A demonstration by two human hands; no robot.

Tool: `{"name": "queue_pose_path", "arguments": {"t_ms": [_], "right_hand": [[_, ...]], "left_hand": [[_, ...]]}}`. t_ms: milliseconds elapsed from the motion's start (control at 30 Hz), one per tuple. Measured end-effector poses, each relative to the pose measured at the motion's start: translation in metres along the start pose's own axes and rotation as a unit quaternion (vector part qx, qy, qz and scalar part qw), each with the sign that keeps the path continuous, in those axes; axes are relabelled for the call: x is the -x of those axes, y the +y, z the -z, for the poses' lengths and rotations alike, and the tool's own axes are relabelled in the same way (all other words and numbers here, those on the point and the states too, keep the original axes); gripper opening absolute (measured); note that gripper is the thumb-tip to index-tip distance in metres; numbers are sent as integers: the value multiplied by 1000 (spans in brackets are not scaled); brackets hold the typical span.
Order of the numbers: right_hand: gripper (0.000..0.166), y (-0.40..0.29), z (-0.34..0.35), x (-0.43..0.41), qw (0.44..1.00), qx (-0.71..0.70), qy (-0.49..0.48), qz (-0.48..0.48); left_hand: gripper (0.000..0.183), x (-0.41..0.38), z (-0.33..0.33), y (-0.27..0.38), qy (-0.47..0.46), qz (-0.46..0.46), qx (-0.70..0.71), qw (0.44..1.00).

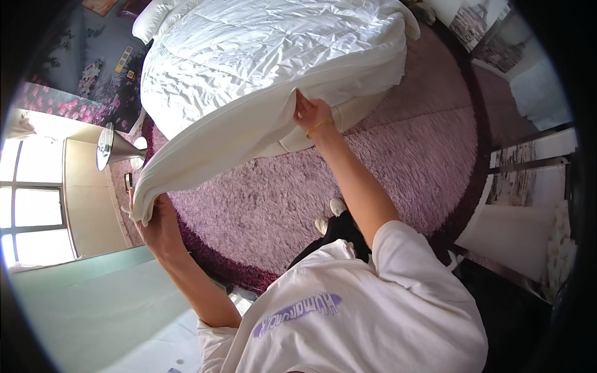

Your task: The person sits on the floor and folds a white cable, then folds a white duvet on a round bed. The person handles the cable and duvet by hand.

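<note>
A white quilt (261, 51) with creased, shiny fabric covers a round bed. Its pale edge, perhaps a sheet (228, 135), is lifted off the near side and stretched between my two hands. My left hand (161, 226) grips a bunched corner of this cloth, out past the bed over the rug's left side. Closer to the bed, my right hand (315, 114) pinches the edge between thumb and fingers. Below the lifted cloth shows the cream bed base (359, 109).
A round pink shag rug (280, 210) with a dark purple border lies under the bed and my feet. At left stands a small flared side table (119, 148) near a window (35, 205). White pillows (156, 21) rest at the bed's far left. A glass-like panel (102, 303) is at lower left.
</note>
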State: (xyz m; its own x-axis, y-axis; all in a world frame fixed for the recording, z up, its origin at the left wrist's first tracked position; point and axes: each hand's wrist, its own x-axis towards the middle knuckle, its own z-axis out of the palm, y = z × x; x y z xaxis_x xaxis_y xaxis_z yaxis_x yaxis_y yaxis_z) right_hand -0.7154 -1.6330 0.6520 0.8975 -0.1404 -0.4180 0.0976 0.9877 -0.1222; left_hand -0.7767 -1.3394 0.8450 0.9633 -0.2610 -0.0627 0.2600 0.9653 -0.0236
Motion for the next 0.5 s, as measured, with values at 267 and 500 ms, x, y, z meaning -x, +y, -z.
{"name": "queue_pose_path", "arguments": {"t_ms": [267, 500], "right_hand": [[32, 88, 55, -11, 923, 370, 25, 102], [35, 138, 23, -6, 513, 781, -166, 316]], "left_hand": [[13, -13, 17, 2, -2, 13, -16, 1000], [14, -12, 13, -4, 19, -19, -45, 999]]}}
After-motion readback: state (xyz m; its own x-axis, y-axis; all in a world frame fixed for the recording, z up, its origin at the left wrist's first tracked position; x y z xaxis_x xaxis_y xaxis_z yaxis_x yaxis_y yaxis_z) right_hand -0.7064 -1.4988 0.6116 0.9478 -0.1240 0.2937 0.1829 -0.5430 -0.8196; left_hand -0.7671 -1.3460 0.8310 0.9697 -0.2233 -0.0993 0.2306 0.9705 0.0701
